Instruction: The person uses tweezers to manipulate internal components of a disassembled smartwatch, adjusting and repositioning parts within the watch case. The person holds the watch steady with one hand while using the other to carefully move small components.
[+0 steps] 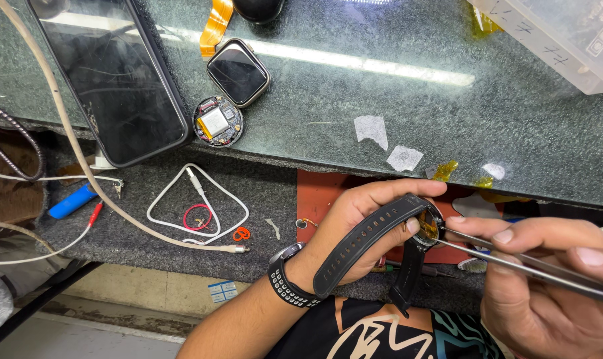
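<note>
My left hand (354,229) grips a round watch (426,223) with a black strap (364,242), its opened side turned toward my right hand. My right hand (547,286) pinches metal tweezers (507,256), whose tips reach into the watch case. A black watch with a perforated band (287,276) sits on my left wrist.
On the glass counter (354,106) lie a dark phone (115,73), a square watch screen (238,72) and an opened round watch body (217,122). A white cable (195,199), a blue lighter (72,201) and a red mat (314,196) rest on the grey lower shelf. A clear plastic box (567,33) stands at top right.
</note>
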